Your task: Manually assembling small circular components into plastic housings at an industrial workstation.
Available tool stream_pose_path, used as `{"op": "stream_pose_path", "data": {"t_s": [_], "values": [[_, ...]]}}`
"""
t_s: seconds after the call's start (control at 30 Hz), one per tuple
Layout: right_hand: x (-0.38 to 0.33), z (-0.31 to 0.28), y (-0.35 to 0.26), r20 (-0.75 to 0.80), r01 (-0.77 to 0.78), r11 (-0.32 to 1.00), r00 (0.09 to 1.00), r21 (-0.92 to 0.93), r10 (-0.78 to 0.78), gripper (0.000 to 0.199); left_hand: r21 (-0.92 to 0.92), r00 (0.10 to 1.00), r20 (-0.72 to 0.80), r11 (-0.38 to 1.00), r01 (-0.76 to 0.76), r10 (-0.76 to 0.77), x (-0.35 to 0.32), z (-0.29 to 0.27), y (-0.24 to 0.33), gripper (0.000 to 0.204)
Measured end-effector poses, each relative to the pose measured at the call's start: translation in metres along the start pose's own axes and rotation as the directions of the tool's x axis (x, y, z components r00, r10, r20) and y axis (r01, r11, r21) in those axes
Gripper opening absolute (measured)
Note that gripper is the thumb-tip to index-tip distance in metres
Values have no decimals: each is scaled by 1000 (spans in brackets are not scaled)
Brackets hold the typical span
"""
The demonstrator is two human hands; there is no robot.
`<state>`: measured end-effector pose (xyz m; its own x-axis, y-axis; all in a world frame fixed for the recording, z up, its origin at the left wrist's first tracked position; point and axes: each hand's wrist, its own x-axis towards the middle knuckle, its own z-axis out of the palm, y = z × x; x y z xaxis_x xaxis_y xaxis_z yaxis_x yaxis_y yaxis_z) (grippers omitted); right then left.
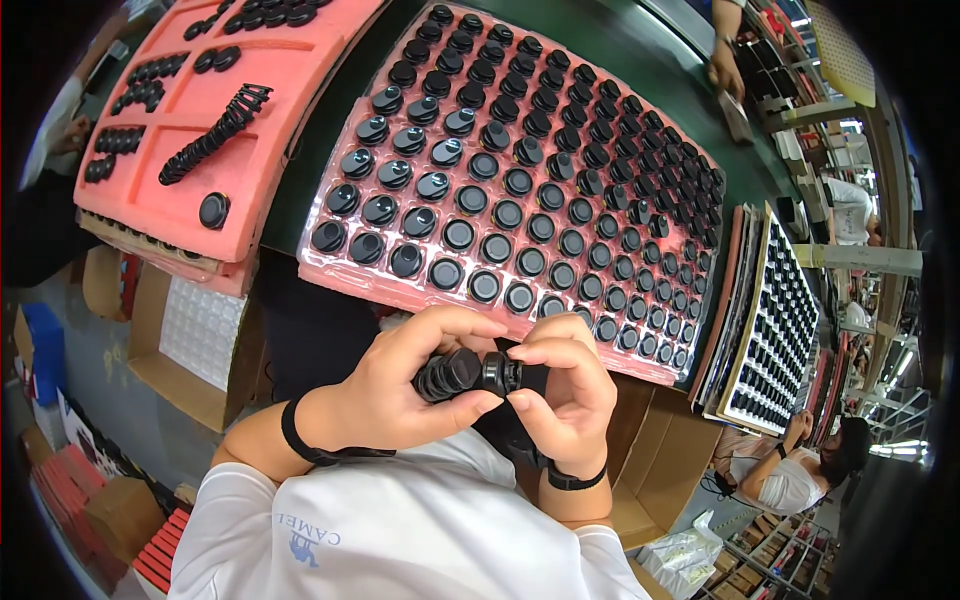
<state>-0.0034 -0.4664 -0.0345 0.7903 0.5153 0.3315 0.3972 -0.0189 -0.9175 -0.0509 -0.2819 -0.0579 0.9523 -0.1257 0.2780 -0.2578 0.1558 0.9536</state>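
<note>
Together, two hands hold small black parts just in front of a full tray

A black round part (500,373) sits between the fingertips of the right hand (570,395), its index finger at the upper edge and its thumb at the lower, the grip narrowed to the part's width. Just left of it, a short stack of black discs (447,376) lies in the curl of the left hand (368,388), half closed around it with thumb and index finger reaching toward the round part. Whether those two fingertips touch the part is hard to tell, as is whether part and stack meet. The left hand's other fingers are largely hidden, so the discs cannot be counted.

Beyond the hands, a clear tray (318,272) over pink material carries rows of round black pieces, glossy-faced at the near left; the hands cover a little of its near edge. Left of it, a pink foam tray (178,228) holds a leaning row of black rings (215,135), its top cut off by the view's rim. Both rest over a dark green worktop (655,40). To the right stands a white tray (765,345) of black pieces, too small to make out singly.
</note>
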Motion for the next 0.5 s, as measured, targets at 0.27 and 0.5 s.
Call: {"op": "stream_pose_path", "data": {"t_s": [0.27, 0.5], "values": [[14, -28, -12, 144, 42, 976, 989, -212, -12, 25, -109, 995, 63, 991, 81, -74, 5, 0, 1, 50], [41, -120, 15, -159, -291, 739, 956, -607, 246, 19, -132, 986, 82, 979, 155, -145, 2, -9, -2, 37]]}}
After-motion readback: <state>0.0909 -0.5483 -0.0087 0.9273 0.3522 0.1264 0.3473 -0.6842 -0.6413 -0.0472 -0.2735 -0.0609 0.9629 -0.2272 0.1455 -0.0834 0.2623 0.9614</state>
